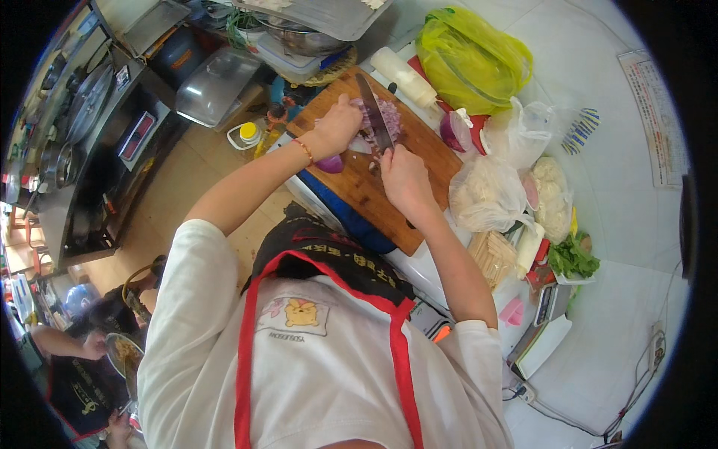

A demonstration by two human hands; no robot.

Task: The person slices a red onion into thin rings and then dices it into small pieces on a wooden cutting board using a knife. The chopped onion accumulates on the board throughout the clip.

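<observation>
My right hand (405, 178) grips the handle of a kitchen knife. Its dark blade (374, 109) lies across a heap of chopped red onion (389, 119) on a wooden cutting board (418, 165). At the heap's left side is my left hand (338, 126), close to the blade; its fingertips are partly hidden, so I cannot tell whether they hold onion. A purple onion piece (330, 164) sits at the board's left edge, below my left wrist. Paler onion pieces (360, 146) lie between my hands.
Right of the board are a cut red onion (455, 131), a white squeeze bottle (404, 77), a yellow-green plastic bag (474, 59), bagged food (485, 193) and leafy greens (573, 257). Plastic containers (291, 59) stand beyond it. At lower left, another person's hand (95, 345) holds a bowl (124, 354).
</observation>
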